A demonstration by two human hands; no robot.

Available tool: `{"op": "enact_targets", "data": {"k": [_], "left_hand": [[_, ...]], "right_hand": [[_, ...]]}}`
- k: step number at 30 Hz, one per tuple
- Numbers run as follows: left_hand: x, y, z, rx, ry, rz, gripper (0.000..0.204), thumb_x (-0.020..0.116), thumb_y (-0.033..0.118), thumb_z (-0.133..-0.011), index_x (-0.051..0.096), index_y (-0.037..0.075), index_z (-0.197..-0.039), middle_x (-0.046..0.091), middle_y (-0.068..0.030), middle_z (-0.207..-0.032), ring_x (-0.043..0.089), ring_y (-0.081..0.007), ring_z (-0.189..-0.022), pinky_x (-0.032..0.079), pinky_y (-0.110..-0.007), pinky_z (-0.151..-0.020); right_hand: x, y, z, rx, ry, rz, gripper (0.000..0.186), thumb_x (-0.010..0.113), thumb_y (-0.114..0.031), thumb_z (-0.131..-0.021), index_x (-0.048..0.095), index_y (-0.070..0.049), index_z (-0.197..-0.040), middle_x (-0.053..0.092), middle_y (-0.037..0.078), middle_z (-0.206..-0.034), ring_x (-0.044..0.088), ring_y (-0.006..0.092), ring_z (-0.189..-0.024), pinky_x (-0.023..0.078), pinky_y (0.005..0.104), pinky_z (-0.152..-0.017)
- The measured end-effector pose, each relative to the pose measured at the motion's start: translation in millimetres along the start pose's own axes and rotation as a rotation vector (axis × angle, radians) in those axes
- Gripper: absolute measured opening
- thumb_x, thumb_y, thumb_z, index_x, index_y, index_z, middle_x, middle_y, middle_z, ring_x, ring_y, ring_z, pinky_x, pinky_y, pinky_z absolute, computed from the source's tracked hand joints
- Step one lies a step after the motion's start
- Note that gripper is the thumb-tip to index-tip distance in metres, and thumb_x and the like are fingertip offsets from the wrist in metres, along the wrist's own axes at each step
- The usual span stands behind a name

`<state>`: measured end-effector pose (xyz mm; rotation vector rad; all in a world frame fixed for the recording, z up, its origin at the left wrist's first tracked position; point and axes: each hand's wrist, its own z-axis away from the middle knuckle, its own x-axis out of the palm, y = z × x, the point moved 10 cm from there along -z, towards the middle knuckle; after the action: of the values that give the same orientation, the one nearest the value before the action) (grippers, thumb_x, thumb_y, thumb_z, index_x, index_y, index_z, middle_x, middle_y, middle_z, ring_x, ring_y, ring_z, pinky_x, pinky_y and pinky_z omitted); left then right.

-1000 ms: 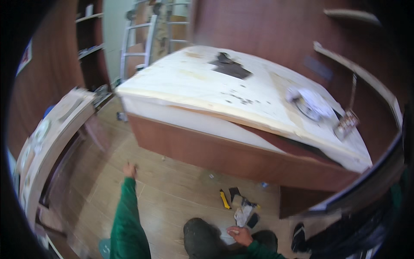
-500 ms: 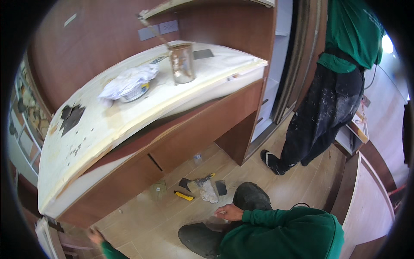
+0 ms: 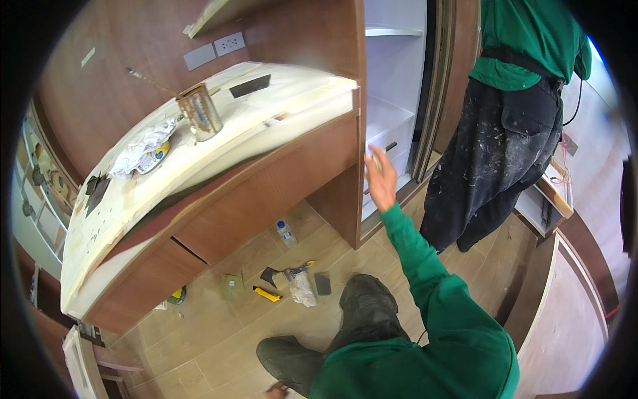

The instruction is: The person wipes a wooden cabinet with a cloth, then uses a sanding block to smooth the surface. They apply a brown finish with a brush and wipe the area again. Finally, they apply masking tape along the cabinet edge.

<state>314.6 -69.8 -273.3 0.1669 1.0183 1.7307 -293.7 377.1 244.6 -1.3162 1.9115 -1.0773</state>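
Note:
My right hand point(image 3: 381, 179) is raised with its fingers stretched out beside the vertical edge of the brown cabinet panel point(image 3: 360, 193). Whether the fingertips touch the panel, I cannot tell. Only a part of my left hand point(image 3: 276, 391) shows at the lower edge, by my knee, and its fingers are mostly hidden. On the floor before my knees lie a yellow utility knife point(image 3: 268, 294), a crumpled whitish rag point(image 3: 304, 292), a dark flat square point(image 3: 323, 283) and a yellow-ended tool point(image 3: 310, 265).
A curved white-topped desk point(image 3: 292, 100) carries a stained tin can point(image 3: 199, 113) with a brush, and a crumpled white cloth point(image 3: 143, 149). A plastic bottle point(image 3: 286, 234) stands underneath. A co-worker in dark trousers point(image 3: 498, 153) stands at the right, near an open-shelved cabinet point(image 3: 392, 80).
My right hand has gone from my knee up to the cabinet panel. My left hand has drawn back from the desk's lower left corner toward my knee. The view has shifted.

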Motion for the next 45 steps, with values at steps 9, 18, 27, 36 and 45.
{"op": "enact_targets", "data": {"k": [9,18,27,36,45], "left_hand": [[-26.4,290.5,101.9,0.457,0.319,0.219,0.026,0.062,0.013,-0.092,0.068,-0.011,-0.101,0.072,-0.0147,-0.087,0.071,-0.0218,-0.073,0.055,-0.031,-0.065],[102.8,486.0,137.7,0.733,0.062,-0.156,0.031,0.070,0.015,-0.091,0.068,-0.011,-0.106,0.074,-0.0148,-0.088,0.072,-0.0197,-0.082,0.056,-0.031,-0.074],[170.7,588.6,153.3,0.897,-0.065,-0.303,0.031,0.074,0.020,-0.090,0.071,-0.006,-0.106,0.076,-0.0132,-0.086,0.070,-0.0153,-0.078,0.056,-0.032,-0.073],[221.2,651.7,154.1,1.101,-0.254,-0.497,0.035,0.073,0.028,-0.089,0.072,-0.004,-0.104,0.073,-0.0208,-0.084,0.072,-0.0266,-0.076,0.056,-0.038,-0.073],[261.6,637.5,137.9,1.440,-0.068,-0.822,0.028,0.070,0.028,-0.089,0.064,0.000,-0.088,0.067,-0.0210,-0.080,0.065,-0.0442,-0.075,0.052,-0.052,-0.067]], "right_hand": [[14.2,-44.5,-67.1,-0.306,0.067,0.091,0.037,0.068,-0.035,-0.092,0.071,-0.005,-0.114,0.066,0.023,-0.105,0.065,0.0420,-0.096,0.050,0.0482,-0.084],[7.6,-42.1,-63.3,-0.462,0.167,0.178,0.030,0.076,-0.030,-0.079,0.074,-0.007,-0.098,0.064,0.017,-0.086,0.065,0.0399,-0.070,0.052,0.0480,-0.063],[7.5,-36.1,-69.4,-0.366,0.118,-0.109,0.030,0.077,-0.029,-0.085,0.075,-0.004,-0.102,0.066,0.016,-0.083,0.067,0.0334,-0.078,0.052,0.0410,-0.070],[23.6,-13.5,-98.2,-0.080,-0.146,-0.216,0.038,0.075,-0.036,-0.092,0.076,0.000,-0.102,0.066,0.001,-0.075,0.055,0.0078,-0.061,0.047,0.0258,-0.056],[12.8,78.9,-40.5,-0.245,-0.186,0.145,0.033,0.074,-0.028,-0.093,0.074,0.002,-0.107,0.070,0.008,-0.085,0.063,0.0150,-0.071,0.050,0.0293,-0.063]]}}
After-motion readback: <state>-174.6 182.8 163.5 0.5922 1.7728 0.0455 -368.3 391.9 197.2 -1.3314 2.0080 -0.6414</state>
